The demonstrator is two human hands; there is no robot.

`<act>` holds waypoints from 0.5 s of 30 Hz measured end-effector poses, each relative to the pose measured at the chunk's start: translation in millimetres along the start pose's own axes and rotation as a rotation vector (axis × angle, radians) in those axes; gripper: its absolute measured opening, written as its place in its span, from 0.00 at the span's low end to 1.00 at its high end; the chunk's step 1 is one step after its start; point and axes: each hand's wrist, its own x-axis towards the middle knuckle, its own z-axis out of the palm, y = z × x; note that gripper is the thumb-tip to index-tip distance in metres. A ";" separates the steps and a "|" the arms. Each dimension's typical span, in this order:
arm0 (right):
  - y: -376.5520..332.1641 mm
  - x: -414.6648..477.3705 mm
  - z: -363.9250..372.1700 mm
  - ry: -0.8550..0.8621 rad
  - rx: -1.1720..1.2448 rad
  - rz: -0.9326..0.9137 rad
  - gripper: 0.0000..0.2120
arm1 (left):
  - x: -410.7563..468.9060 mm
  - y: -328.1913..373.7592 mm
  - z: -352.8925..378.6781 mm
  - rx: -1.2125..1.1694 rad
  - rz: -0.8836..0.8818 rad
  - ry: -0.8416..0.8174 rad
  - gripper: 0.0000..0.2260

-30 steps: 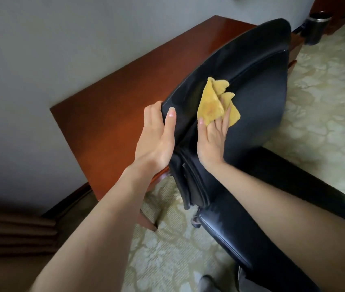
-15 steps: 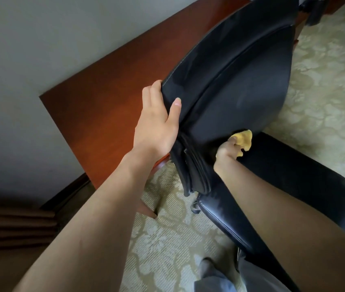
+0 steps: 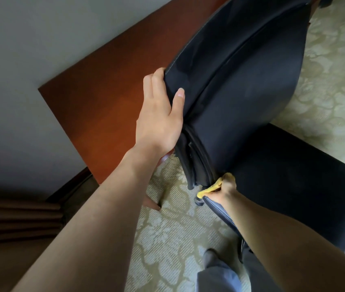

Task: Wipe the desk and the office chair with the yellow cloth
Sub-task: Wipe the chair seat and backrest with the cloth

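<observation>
Head view: the right hand [image 3: 226,191] clenches the yellow cloth [image 3: 209,190], bunched into the near crease of the office chair [image 3: 258,127] where backrest [image 3: 247,76] meets seat [image 3: 298,178]. The left hand [image 3: 160,116] grasps the backrest's left edge, steadying it. The stroke is best drawn firmly along the crease. The desk [image 3: 108,98] lies left, beyond.

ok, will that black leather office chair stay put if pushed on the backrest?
Probably not by itself: what looks like a caster sits under the black leather office chair, so it may roll. The left hand grips the backrest edge, seemingly bracing it. The patterned carpet should add some drag.
</observation>
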 end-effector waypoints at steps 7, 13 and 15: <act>10.2 -1.3 17.3 -0.020 0.421 0.064 0.17 | 1.4 0.6 1.6 -0.018 -0.008 0.018 0.19; -16.9 -48.1 29.8 0.122 0.220 -0.080 0.16 | 1.6 0.4 2.3 -0.035 -0.032 0.020 0.19; -23.3 -65.7 36.4 0.006 0.156 -0.176 0.15 | 1.2 2.0 1.7 -0.029 -0.041 0.019 0.18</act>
